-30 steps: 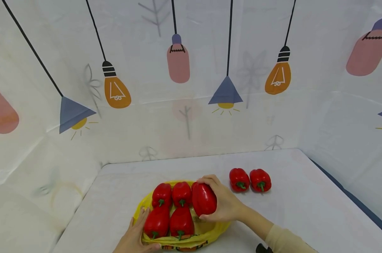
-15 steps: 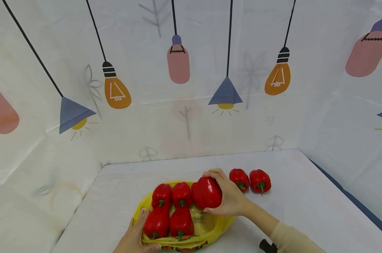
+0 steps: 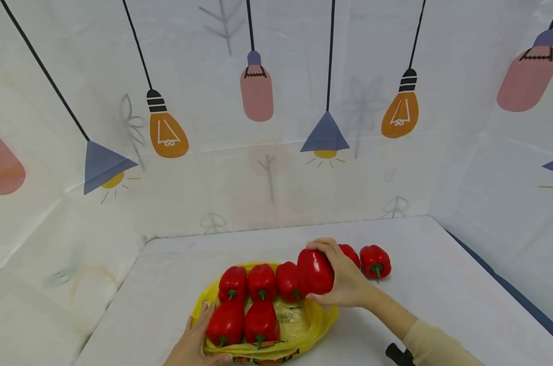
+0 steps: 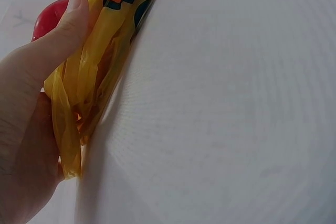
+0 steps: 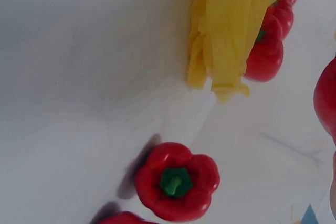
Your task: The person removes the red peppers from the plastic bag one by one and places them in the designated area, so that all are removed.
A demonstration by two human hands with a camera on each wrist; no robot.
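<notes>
White table (image 3: 441, 305): right hand (image 3: 344, 280) grips a red bell pepper (image 3: 316, 272) to its 10 o'clock, by the yellow plastic bag (image 3: 324, 325)'s 2 o'clock edge. Left hand (image 3: 195, 336), uncurled, rests against the bag's 8 o'clock side.

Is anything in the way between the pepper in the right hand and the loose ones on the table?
Nothing visible but the right hand itself, which grips the held pepper at the right side of the bag and, in the head view, partly hides one loose pepper.
</notes>
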